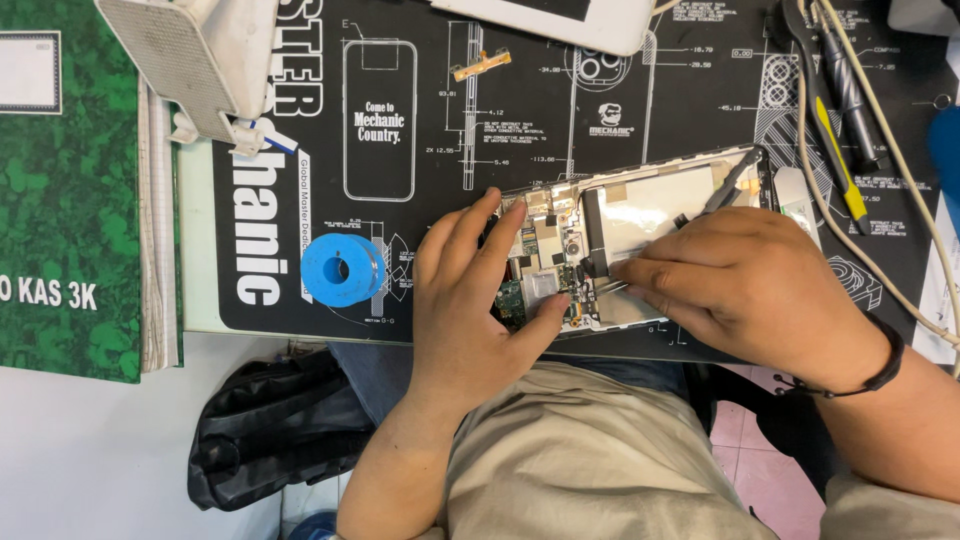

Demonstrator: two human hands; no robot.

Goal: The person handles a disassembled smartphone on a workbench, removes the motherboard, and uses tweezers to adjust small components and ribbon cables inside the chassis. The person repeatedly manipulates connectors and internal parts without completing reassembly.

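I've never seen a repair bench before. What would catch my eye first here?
An opened phone lies mid-mat with its circuit boards bare. The left hand steadies its near end while the right hand works a thin tool over it. A bright blue spool sits to the left on the black mat.

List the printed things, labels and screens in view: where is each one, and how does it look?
Work mat: under the opened phone, black with white line drawings and lettering.
Book: left edge of the desk, green marbled cover with white lettering.
Label: on the book's upper part, pale rectangle with a thin border.
Device: top edge, white frame; whether it is a screen is unclear.
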